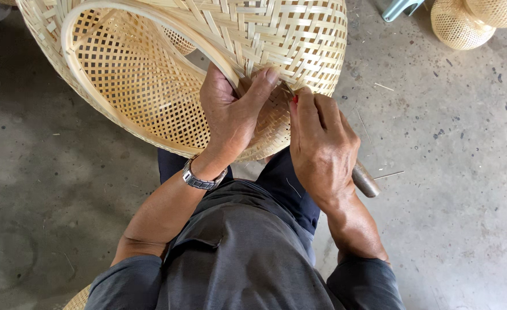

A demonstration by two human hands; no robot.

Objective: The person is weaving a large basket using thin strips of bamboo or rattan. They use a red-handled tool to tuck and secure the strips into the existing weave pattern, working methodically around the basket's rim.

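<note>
Left hand [230, 117] gripping woven bamboo basket [150, 74] rim; right hand [319, 143] clenched on wooden-handled tool [365, 181], touching the weave.

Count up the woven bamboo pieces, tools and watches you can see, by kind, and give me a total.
Woven bamboo pieces: 4, namely the large basket gripped by the left hand, two round ones top right, one edge bottom left
Wooden-handled tool in the right hand: 1
Wristwatch: 1
Total: 6
</note>
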